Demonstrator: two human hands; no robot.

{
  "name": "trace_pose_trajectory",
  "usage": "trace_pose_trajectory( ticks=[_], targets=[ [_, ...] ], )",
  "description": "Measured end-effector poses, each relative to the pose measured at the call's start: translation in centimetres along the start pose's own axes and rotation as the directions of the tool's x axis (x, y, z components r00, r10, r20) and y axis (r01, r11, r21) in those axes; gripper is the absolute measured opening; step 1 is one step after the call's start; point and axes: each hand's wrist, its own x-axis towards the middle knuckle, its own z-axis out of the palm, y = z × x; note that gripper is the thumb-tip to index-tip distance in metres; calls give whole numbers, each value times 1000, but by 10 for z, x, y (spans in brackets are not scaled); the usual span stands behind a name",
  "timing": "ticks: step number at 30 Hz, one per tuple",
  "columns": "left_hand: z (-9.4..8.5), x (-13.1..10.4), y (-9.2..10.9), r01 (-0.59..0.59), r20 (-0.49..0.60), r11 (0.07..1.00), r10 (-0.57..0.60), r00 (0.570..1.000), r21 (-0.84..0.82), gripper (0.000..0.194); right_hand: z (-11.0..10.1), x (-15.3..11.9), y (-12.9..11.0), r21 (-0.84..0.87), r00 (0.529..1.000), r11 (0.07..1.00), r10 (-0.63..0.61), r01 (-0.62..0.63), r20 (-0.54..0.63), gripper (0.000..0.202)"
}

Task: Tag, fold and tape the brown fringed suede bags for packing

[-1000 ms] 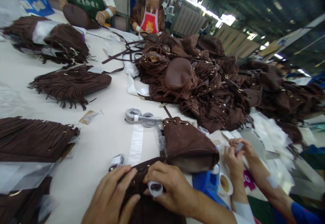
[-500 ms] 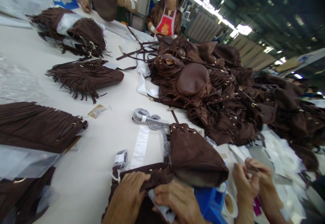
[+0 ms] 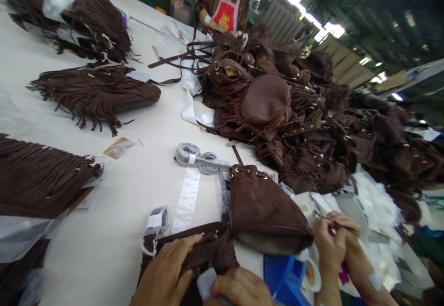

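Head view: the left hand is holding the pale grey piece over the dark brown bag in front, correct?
Not quite: the head view shows the right hand holding the pale grey piece over the dark brown bag in front. The left hand lies on that bag.

- We see the left hand (image 3: pixel 163 272) at the bottom of the frame, left of centre: bare, with a broad back running into long fingers.
- We make out its thumb as a separate, blunt-ended shape on the right side of that hand.
- At the bottom edge, just right of centre, we find the right hand (image 3: pixel 243 288), also bare, with rounded knuckles.
- The lower edge cuts both off, so we cannot tell what sleeves are worn.
- Blur hides the nails from us.
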Motion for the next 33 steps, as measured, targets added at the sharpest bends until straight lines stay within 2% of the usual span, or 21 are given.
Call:
trace_pose_trajectory(
  ticks=[2, 4, 8, 9, 10, 12, 14, 16, 18, 23, 29, 33],
  targets=[
    [-5, -2, 1, 46, 33, 999, -45, 998, -21, 56, -4, -21, 19, -83, 998, 995, 61, -63, -23, 41],
    [-11, -1, 6, 123, 106, 991, -116, 987, -58, 55, -2, -39, 33, -152, 988, 978, 132, -143, -77, 56],
    [-19, 18, 24, 341, 253, 938, -315, 915, -62, 39, 3, -58, 47, -137, 918, 952, 214, -272, -333, 88],
    [-20, 24, 29, 375, 283, 925, -345, 895, -58, 38, 3, -58, 48, -129, 905, 950, 220, -283, -364, 91],
    [-21, 30, 33, 388, 315, 919, -350, 882, -68, 35, 2, -57, 47, -132, 910, 953, 210, -272, -356, 91],
    [-20, 40, 39, 374, 376, 919, -305, 875, -127, 21, 0, -49, 43, -177, 966, 967, 145, -184, -215, 78],
    [-17, 45, 40, 355, 412, 911, -247, 877, -210, 19, -3, -37, 35, -226, 998, 972, 62, -61, -3, 61],
    [-13, 46, 36, 364, 430, 887, -222, 875, -284, 24, -6, -24, 26, -234, 987, 972, 18, 21, 162, 50],
    [-10, 45, 31, 393, 441, 856, -225, 869, -336, 24, -8, -13, 16, -215, 971, 976, 17, 36, 239, 45],
    [-3, 43, 22, 433, 426, 830, -270, 864, -352, 25, -11, 3, -1, -185, 948, 982, 26, 35, 316, 43],
    [-1, 41, 20, 450, 421, 809, -282, 862, -379, 26, -12, 5, 1, -226, 937, 972, 26, 57, 349, 41],
    [1, 39, 17, 461, 425, 812, -299, 855, -357, 28, -12, -3, 7, -253, 959, 967, 38, 35, 281, 43]
  ],
)
